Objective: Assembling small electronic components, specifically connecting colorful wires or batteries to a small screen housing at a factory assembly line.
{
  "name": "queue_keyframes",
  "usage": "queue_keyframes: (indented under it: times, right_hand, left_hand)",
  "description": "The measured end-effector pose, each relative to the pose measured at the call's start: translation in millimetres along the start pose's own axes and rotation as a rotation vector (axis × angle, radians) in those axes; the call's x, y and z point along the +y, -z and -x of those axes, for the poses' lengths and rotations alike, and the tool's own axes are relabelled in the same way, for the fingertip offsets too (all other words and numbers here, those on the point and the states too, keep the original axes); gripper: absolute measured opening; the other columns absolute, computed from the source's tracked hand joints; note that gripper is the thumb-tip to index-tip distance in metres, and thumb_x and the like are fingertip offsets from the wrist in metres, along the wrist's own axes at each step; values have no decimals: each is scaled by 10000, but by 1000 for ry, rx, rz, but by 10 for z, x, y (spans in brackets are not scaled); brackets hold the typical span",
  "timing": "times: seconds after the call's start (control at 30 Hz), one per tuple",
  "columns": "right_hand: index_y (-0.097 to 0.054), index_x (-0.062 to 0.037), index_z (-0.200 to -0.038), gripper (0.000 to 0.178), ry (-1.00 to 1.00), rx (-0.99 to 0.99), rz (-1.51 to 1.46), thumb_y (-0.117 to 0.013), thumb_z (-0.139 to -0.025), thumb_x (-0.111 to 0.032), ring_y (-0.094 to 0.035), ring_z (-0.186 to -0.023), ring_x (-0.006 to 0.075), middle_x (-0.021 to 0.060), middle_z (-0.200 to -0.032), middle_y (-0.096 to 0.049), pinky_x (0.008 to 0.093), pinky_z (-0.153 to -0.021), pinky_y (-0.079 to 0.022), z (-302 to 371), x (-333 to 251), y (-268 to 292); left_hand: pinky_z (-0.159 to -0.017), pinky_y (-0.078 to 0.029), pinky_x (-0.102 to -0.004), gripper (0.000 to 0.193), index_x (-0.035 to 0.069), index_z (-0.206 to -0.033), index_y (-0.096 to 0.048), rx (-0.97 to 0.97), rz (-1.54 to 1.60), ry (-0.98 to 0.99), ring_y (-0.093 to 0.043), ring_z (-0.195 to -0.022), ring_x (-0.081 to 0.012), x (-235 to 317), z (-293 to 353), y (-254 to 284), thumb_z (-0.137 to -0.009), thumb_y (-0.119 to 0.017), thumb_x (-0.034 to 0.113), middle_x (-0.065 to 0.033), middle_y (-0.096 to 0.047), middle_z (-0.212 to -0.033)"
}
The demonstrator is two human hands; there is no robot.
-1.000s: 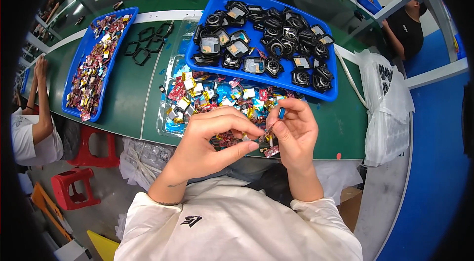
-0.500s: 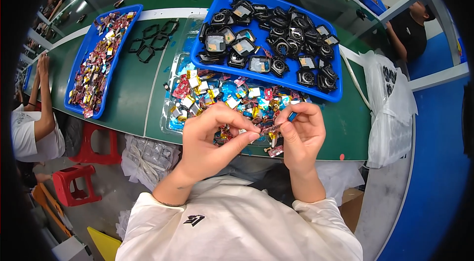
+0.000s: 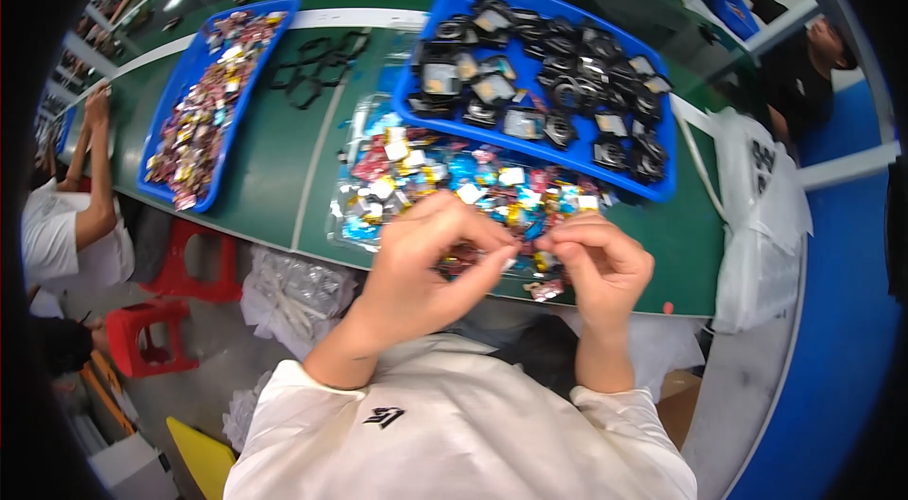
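Both hands are raised over a clear tray [image 3: 337,218] heaped with small red circuit boards, white and yellow parts and blue film. My left hand [image 3: 426,263] is closed, thumb and forefinger pinched; a tiny pale spot shows at the tips, too blurred to name. Opposite it, my right hand [image 3: 605,265] is also pinched, its fingertips a short way from the left ones. Whatever the right fingers hold is hidden or smeared by motion. A small red circuit board [image 3: 545,291] lies just below the fingertips, by the table's near edge.
Beyond the clear tray, a blue tray [image 3: 670,159] holds many black watch-like cases. Another blue tray [image 3: 251,112] of circuit parts stands left, near loose black frames [image 3: 305,91]. Plastic-wrapped trays [image 3: 757,245] stand right. A red stool [image 3: 151,334] and a co-worker's arms [image 3: 95,155] are at left.
My view has shifted, so the scene sits slightly further right. My fingertips have drawn a little apart. The blue-ended part and red board between them no longer show clearly.
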State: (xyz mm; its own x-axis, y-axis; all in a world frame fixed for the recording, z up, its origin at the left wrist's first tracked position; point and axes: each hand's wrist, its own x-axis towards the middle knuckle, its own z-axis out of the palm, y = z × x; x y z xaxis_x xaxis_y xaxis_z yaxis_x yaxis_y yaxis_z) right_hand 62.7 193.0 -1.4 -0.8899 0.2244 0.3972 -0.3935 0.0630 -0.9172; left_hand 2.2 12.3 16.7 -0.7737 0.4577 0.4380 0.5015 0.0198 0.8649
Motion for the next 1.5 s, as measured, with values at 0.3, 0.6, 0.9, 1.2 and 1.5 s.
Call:
queue_keyframes:
  times: [0.3, 0.6, 0.9, 1.2, 1.5]
  right_hand:
    - [-639, 57, -904, 173, 69, -50, 131, -706, -763, -19, -554, -811, 179, 130, -923, -593, 275, -689, -448, 80, 26, 87]
    - [-640, 30, -794, 161, 208, -49, 239, -745, -745, -81, -518, -688, 167, 93, -769, -582, 262, -589, -385, 51, 7, -1]
    - [-609, -4, -690, 310, -3, -109, -139, -747, -794, -261, -515, -591, 129, 81, -696, -579, 249, -537, -381, 127, 37, 84]
    - [-614, 13, -741, 114, -188, 48, -87, -689, -809, -41, -557, -630, 127, 107, -787, -589, 228, -558, -449, -35, -188, 49]
    - [-639, -29, -963, 213, 196, -374, 917, -635, -751, -17, -565, -839, 284, 119, -909, -593, 355, -724, -454, -617, -248, 281]
  left_hand:
    - [-600, -461, -288, 139, 18, -834, -645, -42, 123, -99, -567, -714, -173, 15, 12, -114, -713, -713, 23, -55, -641, -771]
    - [-582, -437, -294, 130, 32, -823, -688, -34, 37, -115, -545, -685, -180, -34, 49, -11, -709, -743, 60, -41, -633, -710]
    - [-619, -415, -301, 70, 30, -785, -686, -91, 210, -30, -536, -659, -175, -7, 14, -76, -724, -721, 28, -51, -621, -697]
    - [-633, -416, -277, 79, 9, -740, -684, -229, 350, 15, -567, -647, -162, 1, 18, 3, -684, -735, -9, -65, -658, -719]
    - [-624, -417, -264, 69, 26, -724, -676, -150, 361, -25, -572, -603, -135, -67, 50, -4, -684, -726, 1, -47, -646, -683]
